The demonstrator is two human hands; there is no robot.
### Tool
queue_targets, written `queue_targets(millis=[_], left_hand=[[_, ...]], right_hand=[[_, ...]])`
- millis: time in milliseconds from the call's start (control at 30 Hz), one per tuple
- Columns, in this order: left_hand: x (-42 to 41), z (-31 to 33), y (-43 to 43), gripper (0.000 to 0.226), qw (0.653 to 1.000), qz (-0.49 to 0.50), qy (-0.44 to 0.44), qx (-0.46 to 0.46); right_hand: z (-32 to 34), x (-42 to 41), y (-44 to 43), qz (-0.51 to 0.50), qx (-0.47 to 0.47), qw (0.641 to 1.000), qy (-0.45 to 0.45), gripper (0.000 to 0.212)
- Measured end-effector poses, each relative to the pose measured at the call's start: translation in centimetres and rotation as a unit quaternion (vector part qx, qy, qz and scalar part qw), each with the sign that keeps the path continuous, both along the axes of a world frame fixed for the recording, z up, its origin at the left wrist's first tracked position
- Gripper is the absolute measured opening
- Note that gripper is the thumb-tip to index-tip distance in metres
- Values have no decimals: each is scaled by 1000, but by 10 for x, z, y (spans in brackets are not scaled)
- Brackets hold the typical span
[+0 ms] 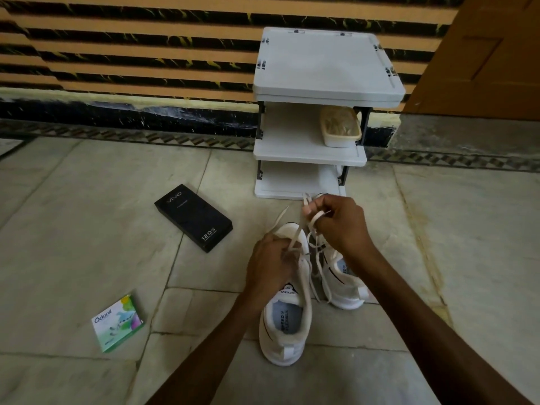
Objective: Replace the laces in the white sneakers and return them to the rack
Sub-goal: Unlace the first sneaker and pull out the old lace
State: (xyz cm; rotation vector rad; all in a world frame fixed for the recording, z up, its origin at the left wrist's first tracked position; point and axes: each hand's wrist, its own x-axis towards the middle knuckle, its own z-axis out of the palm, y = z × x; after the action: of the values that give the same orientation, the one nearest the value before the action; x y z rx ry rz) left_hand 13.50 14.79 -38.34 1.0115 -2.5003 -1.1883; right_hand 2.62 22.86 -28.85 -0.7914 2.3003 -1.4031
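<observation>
**Both hands on the laces, sneakers parked at the rack**

We're down on the tiled floor [73, 217], right in front of the white rack [324, 92]. Both white sneakers stand side by side just short of its bottom shelf, toes pointing at it. The left sneaker [287, 325] sits farther back from the rack, its open collar facing the camera. The right sneaker [349, 290] stands a touch closer in.

The left hand [271, 258] is down over the front of the left sneaker, fingers clenched round a white lace [279, 223], and the free end of it sticks up toward the rack. The right hand [343, 223] hangs above the right sneaker's toe, closest of all to the rack's base. Its fingers pinch a lace loop [315, 219], with one tip poking up past them. Loose strands trail down from there between the two shoes. Which eyelets they run through, I can't tell.

On the rack's middle shelf, at the right end, sits a beige tub [340, 133] with something pale inside. Left of the rack, flat on the floor, lies a black box [193, 217] marked "vivo" and "120W". Farther left of the rack and nearer the camera lies a green-and-white box [118, 324] labelled Odonil.
</observation>
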Motion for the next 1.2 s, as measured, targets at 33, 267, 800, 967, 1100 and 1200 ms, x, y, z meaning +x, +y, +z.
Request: queue_targets(millis=[33,267,800,967,1100,1200], left_hand=[[-1,0,-2,19,999,-5,26,34],[1,-10,-10,24,996,75,29,23],[-15,-11,15,17,965,253,16,68],[-8,-12,-4,30,912,308,99,253],[-1,-8,-12,27,926,268,81,254],[3,-3,-24,26,959,172,54,218]], right_hand=[[-6,0,3,5,22,1000,17,6],[-34,16,18,49,161,981,101,9],[-71,60,32,-1,279,952,125,11],[-69,59,32,-16,295,950,104,31],[-69,53,33,9,283,954,94,26],[-54,40,32,70,311,945,77,39]])
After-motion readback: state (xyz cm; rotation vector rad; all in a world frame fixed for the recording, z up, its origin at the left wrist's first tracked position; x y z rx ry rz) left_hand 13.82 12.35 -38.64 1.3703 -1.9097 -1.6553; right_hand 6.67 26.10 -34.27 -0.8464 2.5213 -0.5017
